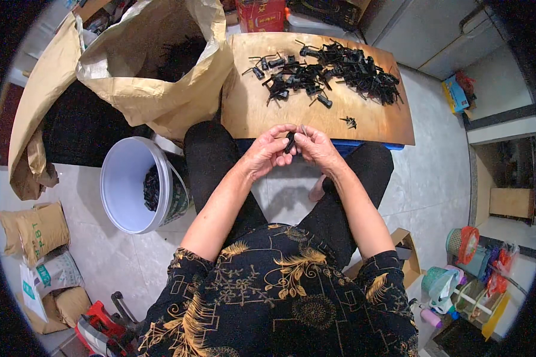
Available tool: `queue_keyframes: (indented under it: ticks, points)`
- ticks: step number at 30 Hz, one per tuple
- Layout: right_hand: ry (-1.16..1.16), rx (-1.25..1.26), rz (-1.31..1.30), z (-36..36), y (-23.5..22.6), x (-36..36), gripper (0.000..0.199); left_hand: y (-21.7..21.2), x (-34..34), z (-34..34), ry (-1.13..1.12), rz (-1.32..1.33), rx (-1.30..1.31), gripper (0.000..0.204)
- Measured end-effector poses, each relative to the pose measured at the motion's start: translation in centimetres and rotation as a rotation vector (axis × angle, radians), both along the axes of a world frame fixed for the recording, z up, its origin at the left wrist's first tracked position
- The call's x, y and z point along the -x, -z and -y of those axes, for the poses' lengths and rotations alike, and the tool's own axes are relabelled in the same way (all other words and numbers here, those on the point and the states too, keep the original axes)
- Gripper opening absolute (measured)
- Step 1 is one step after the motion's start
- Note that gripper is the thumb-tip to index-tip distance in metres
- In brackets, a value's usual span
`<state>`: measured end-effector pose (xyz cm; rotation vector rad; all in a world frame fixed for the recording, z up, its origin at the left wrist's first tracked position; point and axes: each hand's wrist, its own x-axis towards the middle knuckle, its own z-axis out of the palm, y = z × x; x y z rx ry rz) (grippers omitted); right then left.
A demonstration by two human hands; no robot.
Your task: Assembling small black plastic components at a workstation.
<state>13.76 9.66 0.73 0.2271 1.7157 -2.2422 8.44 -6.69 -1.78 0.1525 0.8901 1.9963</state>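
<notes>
Over the table's near edge, my two hands meet around a small black plastic part (pixel 289 143). My left hand (pixel 267 152) is closed, pinching the part between thumb and fingers. Closed against the part's other side is my right hand (pixel 319 149); a thin pale sliver shows at its fingertips, too small to name. On the wooden board (pixel 250 119) in front lies a spread pile of black plastic parts (pixel 357 70) with thin prongs. A little cluster of dark pronged pieces (pixel 349 122) lies apart, nearer my right hand.
Left of my knee stands a white bucket (pixel 116 184) with black parts inside. A large open paper sack (pixel 161 95), holding dark pieces, rises beside the board. Paper bags (pixel 41 229) lie at far left, near a red object (pixel 104 327). An open cardboard box (pixel 406 256) sits at right.
</notes>
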Motion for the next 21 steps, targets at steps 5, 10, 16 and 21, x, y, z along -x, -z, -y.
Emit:
queue_keyframes:
  ticks: [5, 10, 16, 21]
  points:
    - [-0.005, -0.080, 0.034, -0.1, 0.1, -0.1, 0.022, -0.5, -0.2, -0.1, 0.075, -0.046, -0.011, 0.042]
    - [0.021, -0.274, -0.027, -0.1, 2.0, 0.4, 0.023, -0.7, -0.5, -0.4, 0.053, -0.292, 0.252, 0.035]
    - [0.100, -0.403, -0.238, 0.3, 4.8, 0.6, 0.027, 0.5, -0.8, -0.7, -0.059, -0.601, 0.453, 0.036]
    - [0.086, -0.028, 0.194, 1.1, 1.4, 0.2, 0.034, 0.2, -0.7, -1.5, -0.221, -0.547, 0.484, 0.033]
